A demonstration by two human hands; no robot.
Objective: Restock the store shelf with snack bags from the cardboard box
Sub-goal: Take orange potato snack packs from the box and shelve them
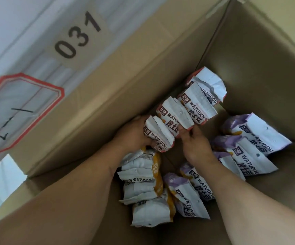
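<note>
I look down into a large open cardboard box (249,59) with white WATUDOU snack bags on its floor. A row of red-trimmed bags (199,101) leans against the left wall. My left hand (134,133) grips the nearest red-trimmed bag (158,134) from the left. My right hand (195,142) pinches the lower edge of the red-trimmed bag behind it (175,112). Yellow-trimmed bags (143,184) are stacked below my left hand. Purple-trimmed bags (247,149) lie to the right, partly under my right forearm. No shelf is in view.
The box's left flap (72,68) stands open, marked 031, with a red-bordered label (17,110). Bare cardboard floor (275,191) shows at the right of the box. A pale floor patch (1,183) lies outside at the lower left.
</note>
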